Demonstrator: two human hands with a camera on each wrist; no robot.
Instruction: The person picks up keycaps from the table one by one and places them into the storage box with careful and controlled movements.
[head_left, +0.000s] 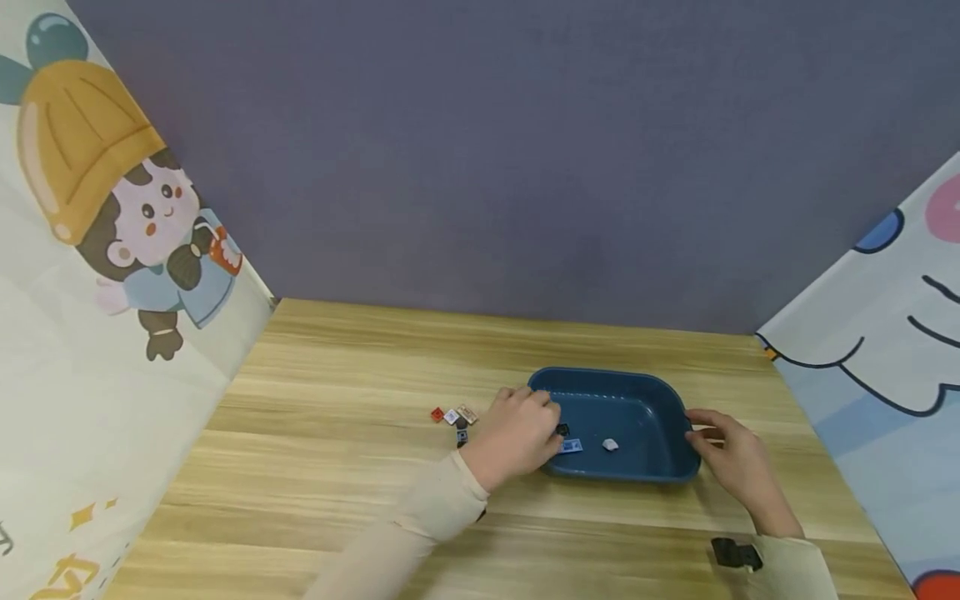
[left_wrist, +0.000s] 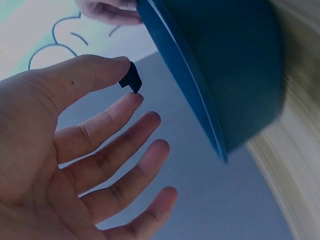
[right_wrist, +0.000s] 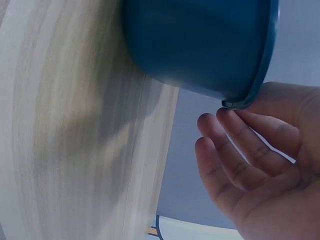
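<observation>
In the left wrist view a small black piece (left_wrist: pixel 131 78), like a toy building brick, is pinched between the thumb and index finger of my left hand (head_left: pixel 521 433); its other fingers are spread. That hand is over the left end of a dark blue plastic basin (head_left: pixel 652 421). Inside lie a light blue piece (head_left: pixel 572 446), a black piece (head_left: pixel 562 430) partly behind the hand, and a white piece (head_left: pixel 611 445). My right hand (head_left: pixel 738 458) grips the basin's rim at the right end, thumb on one side and fingertips on the other.
Left of the basin, a small cluster on the wooden table (head_left: pixel 300 467) holds a red piece (head_left: pixel 437 414), a white piece (head_left: pixel 451 416), a tan piece (head_left: pixel 467 413), and dark and blue ones (head_left: pixel 462 436). A grey-blue panel (head_left: pixel 480 167) stands behind; printed sheets flank both sides.
</observation>
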